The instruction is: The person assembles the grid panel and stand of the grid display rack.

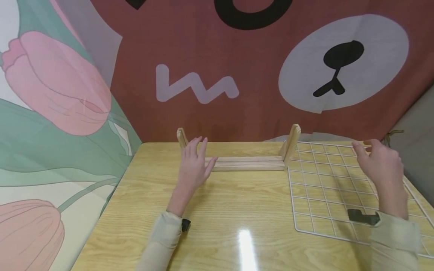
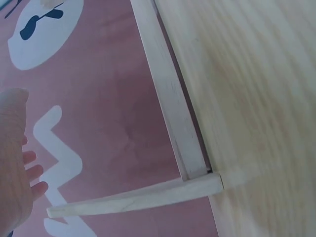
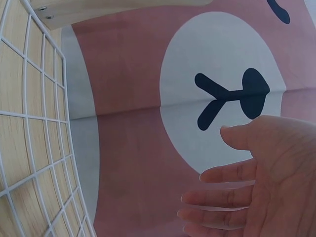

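A light wooden rack [image 1: 247,164], with an upright end piece on each side joined by flat slats, stands toward the back of the table. My left hand [image 1: 193,163] hovers by its left end, fingers spread and holding nothing. In the left wrist view a slat [image 2: 173,98] meets an end piece [image 2: 138,197], apart from the fingers. To the right lies a white wire grid panel [image 1: 325,195]. Above that panel is my right hand [image 1: 381,165], its fingers loosely bent. The right wrist view shows nothing within those fingers, and the wire grid [image 3: 34,173] off to the side.
A wood-grain table [image 1: 223,210] carries everything. Behind it hangs a reddish-brown cloth [image 1: 251,120] with a bear face, and a tulip-patterned cloth [image 1: 61,86] covers the left side. A grey surface [image 1: 420,150] borders the table's right.
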The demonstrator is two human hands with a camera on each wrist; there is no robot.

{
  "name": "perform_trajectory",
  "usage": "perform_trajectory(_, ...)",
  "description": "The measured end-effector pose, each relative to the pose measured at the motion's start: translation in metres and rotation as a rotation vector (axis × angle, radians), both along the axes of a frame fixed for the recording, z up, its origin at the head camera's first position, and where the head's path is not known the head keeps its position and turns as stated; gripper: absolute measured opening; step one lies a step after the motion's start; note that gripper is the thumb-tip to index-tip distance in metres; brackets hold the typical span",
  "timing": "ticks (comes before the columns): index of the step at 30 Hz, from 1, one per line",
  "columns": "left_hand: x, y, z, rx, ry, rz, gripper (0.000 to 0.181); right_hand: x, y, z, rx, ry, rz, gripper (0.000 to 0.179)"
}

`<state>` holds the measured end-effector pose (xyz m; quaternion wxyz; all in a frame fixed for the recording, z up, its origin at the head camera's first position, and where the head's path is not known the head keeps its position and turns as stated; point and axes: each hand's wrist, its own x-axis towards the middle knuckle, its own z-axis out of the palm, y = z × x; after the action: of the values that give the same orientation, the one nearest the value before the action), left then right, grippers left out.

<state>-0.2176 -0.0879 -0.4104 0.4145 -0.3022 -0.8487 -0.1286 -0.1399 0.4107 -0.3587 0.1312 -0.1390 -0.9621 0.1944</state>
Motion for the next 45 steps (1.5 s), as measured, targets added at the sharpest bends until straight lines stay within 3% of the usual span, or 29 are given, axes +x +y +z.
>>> perform_trajectory(12, 0.002, 0.029, 0.008, 0.028, -0.029, -0.068, 0.066, 0.004, 0.008, 0.004, -0.02, 0.001, -0.031, 0.073)
perform_trajectory(30, 0.005, 0.072, 0.013, 0.02, -0.048, -0.091, 0.068, 0.012, 0.015, 0.005, -0.025, 0.047, -0.064, 0.072)
perform_trajectory(45, 0.013, 0.124, 0.018, 0.03, -0.034, -0.164, 0.069, 0.024, 0.036, 0.001, -0.039, 0.035, -0.084, 0.074)
